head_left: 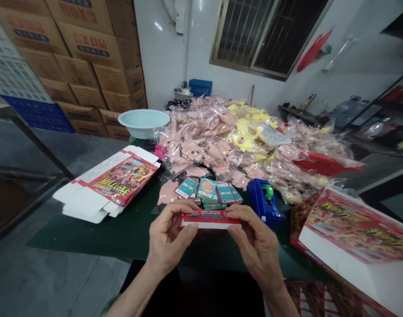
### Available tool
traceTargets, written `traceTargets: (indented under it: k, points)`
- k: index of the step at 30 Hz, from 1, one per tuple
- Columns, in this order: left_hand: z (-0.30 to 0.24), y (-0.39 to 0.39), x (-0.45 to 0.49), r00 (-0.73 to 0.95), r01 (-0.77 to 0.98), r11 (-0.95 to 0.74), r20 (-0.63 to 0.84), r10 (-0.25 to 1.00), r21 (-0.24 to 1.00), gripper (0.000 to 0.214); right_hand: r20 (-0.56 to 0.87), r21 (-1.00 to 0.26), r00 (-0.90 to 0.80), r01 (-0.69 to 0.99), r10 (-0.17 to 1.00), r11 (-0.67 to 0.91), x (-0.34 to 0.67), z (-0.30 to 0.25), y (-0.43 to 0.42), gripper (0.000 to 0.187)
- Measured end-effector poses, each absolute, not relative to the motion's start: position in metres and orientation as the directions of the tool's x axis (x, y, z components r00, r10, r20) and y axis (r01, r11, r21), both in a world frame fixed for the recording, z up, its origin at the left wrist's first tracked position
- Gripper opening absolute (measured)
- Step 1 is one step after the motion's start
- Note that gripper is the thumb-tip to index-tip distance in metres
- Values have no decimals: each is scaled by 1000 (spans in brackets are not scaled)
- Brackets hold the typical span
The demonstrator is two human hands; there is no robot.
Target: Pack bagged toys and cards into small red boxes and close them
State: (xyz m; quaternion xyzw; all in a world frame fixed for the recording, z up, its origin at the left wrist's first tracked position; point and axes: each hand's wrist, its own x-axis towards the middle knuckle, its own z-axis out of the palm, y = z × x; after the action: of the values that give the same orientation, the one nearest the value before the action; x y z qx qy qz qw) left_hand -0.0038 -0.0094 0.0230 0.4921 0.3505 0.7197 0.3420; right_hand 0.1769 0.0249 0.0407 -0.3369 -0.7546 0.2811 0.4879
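We pinch a red carton (210, 219) between both hands.

Our left hand (168, 235) and right hand (256, 246) are half closed, fingertips gripping its ends, apparently to keep it level. Just ahead lie printed cards (204, 189), with a blue tape dispenser (265, 202) beside them, seemingly kept within reach. A flat box blank (105, 185) lies left, a printed box (356, 229) right, and bagged pink toys (221, 145) beyond.

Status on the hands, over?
Left hand, right hand gripping small red-and-white carton. Printed cards just ahead; blue tape dispenser beside right hand.
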Motion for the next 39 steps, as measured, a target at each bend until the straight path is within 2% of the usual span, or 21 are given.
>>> traceTargets:
  k: [5, 8, 12, 17, 23, 26, 29, 33, 35, 37, 39]
  points:
    - [30, -10, -10, -200, 59, -599, 597, 777, 798, 19, 563, -698, -305, 322, 768, 640, 174, 46, 22, 20]
    - [39, -12, -22, -93, 120, -540, 551, 829, 833, 18, 606, -644, -302, 357, 736, 677, 171, 48, 18, 19]
    - [42, -8, -31, -11, 72, -498, 500, 866, 864, 13, 685, -566, -255, 403, 683, 719, 165, 44, 11, 22]
    - [19, -1, -24, -102, -108, -547, 538, 837, 830, 13, 807, -490, -97, 441, 583, 752, 149, 17, 7, 34]
    - [10, -1, -14, -151, -74, -671, 657, 738, 737, 16, 865, -447, -5, 445, 501, 776, 130, -14, 11, 37]
    - [13, 2, -13, -155, -18, -719, 709, 688, 694, 27, 861, -457, 15, 461, 508, 761, 125, -17, 13, 40]
    - [14, 5, -14, -153, 83, -702, 705, 692, 707, 30, 833, -492, -8, 445, 553, 748, 125, -13, 12, 40]
    - [13, 7, -11, -223, 291, -640, 701, 677, 711, 26, 783, -498, -145, 436, 604, 750, 151, -3, 18, 43]
    - [13, 4, -5, -294, 374, -603, 707, 643, 704, 25, 757, -525, -63, 533, 650, 663, 181, 2, 28, 46]
    - [13, 0, 4, -317, 418, -596, 725, 612, 686, 27, 683, -625, 168, 639, 710, 449, 221, 6, 44, 36]
    - [11, -4, 13, -255, 412, -633, 750, 611, 655, 30, 525, -714, 335, 673, 783, 191, 262, 9, 65, 27]
